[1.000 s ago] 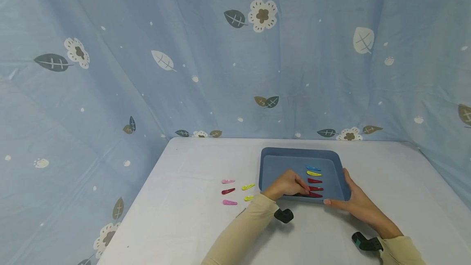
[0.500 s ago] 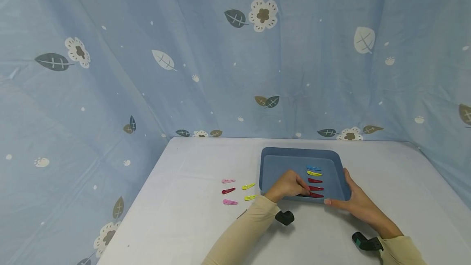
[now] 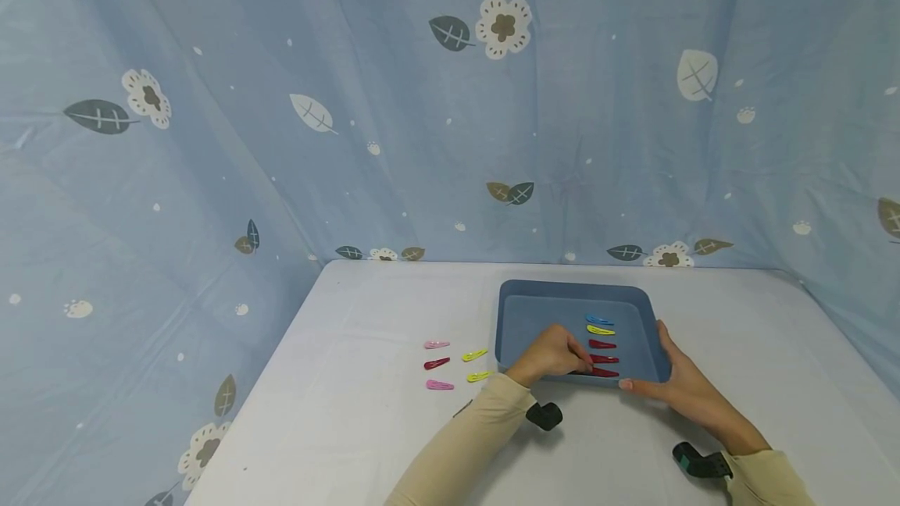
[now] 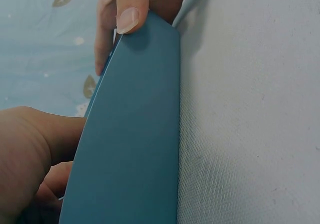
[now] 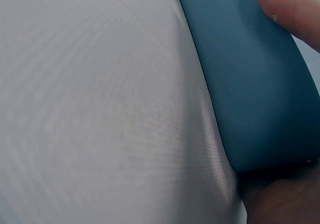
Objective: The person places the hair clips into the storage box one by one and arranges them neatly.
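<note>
My left hand [image 3: 555, 351] reaches over the near rim of a blue tray [image 3: 541, 311], its thumb and fingertips pinching the left end of the nearest red hair clip [image 3: 606, 372]. Beyond that clip, a column of hair clips runs up the tray: two more red ones, a yellow clip [image 3: 600, 330] and a blue clip [image 3: 600, 320]. My right hand [image 3: 685, 389] grips the tray's near right corner, thumb on the front wall and fingers along the right side. The right wrist view shows that thumb [image 5: 292, 14] against the tray wall.
Left of the tray on the white table [image 3: 351, 428] lie a light pink clip [image 3: 436, 345], a dark red clip [image 3: 437, 363], a brighter pink clip [image 3: 440, 385] and two yellow clips [image 3: 474, 355]. A thin dark item [image 3: 462, 408] shows beside the left sleeve. A patterned curtain [image 3: 394, 139] hangs behind.
The left forearm has shifted very slightly right, uncovering more of the nearer yellow clip on the table. Right hand and tray look unchanged.
</note>
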Tool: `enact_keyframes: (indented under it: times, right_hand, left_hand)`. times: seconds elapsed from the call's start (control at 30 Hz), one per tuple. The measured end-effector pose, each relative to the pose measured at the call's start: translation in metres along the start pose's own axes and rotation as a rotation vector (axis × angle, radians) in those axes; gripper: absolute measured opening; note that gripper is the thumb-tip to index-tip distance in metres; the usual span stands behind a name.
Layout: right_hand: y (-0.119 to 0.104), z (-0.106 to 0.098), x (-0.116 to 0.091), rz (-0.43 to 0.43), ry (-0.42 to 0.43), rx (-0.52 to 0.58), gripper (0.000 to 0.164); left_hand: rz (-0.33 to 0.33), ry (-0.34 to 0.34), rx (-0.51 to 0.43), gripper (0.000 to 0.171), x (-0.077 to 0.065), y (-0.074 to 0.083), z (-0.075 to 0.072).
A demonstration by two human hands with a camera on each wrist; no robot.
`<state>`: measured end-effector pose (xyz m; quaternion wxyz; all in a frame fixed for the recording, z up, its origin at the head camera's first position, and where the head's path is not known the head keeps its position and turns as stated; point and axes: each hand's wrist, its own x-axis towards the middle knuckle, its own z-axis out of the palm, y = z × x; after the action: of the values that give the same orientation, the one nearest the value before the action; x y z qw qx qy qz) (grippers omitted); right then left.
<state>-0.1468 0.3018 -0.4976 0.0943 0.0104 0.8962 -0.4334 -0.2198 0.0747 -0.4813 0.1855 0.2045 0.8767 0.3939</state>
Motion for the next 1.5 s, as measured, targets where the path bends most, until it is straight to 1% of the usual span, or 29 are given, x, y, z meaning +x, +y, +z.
enact_keyframes:
  times: [0.3,0.47,0.63,0.8,0.97,1.13,1.33,1.43,1.5]
  right_hand:
    - [0.000,0.000,0.000,0.000,-0.002,-0.002,0.134]
    - [0.000,0.000,0.000,-0.005,-0.001,0.003,0.133]
    - [0.000,0.000,0.000,-0.002,-0.004,0.004,0.133]
    - [0.000,0.000,0.000,-0.004,-0.006,0.013,0.134]
    - [0.000,-0.001,-0.001,-0.007,-0.003,0.013,0.134]
    - [0.002,0.000,-0.001,-0.006,0.002,0.015,0.135]
    - [0.002,0.000,-0.001,-0.014,0.005,0.004,0.135]
    - [0.001,0.000,-0.001,-0.018,0.009,0.001,0.135]
    - [0.002,0.000,-0.001,-0.024,0.010,0.004,0.134]
  left_hand:
    - [-0.008,0.002,-0.004,0.005,-0.001,0.001,-0.001]
    - [0.000,0.003,0.001,0.004,-0.002,0.001,-0.002]
    - [-0.006,-0.005,-0.036,0.004,-0.004,0.003,-0.006]
    - [-0.001,-0.007,-0.104,0.005,-0.005,0.006,-0.015]
    - [0.015,-0.001,-0.118,0.004,-0.004,0.007,-0.022]
    - [0.048,-0.006,-0.145,0.004,-0.007,0.007,-0.031]
    - [0.056,-0.010,-0.216,0.006,-0.015,0.008,-0.049]
    - [0.081,-0.009,-0.248,0.010,-0.020,0.007,-0.060]
    - [0.103,0.002,-0.237,0.011,-0.022,0.006,-0.068]
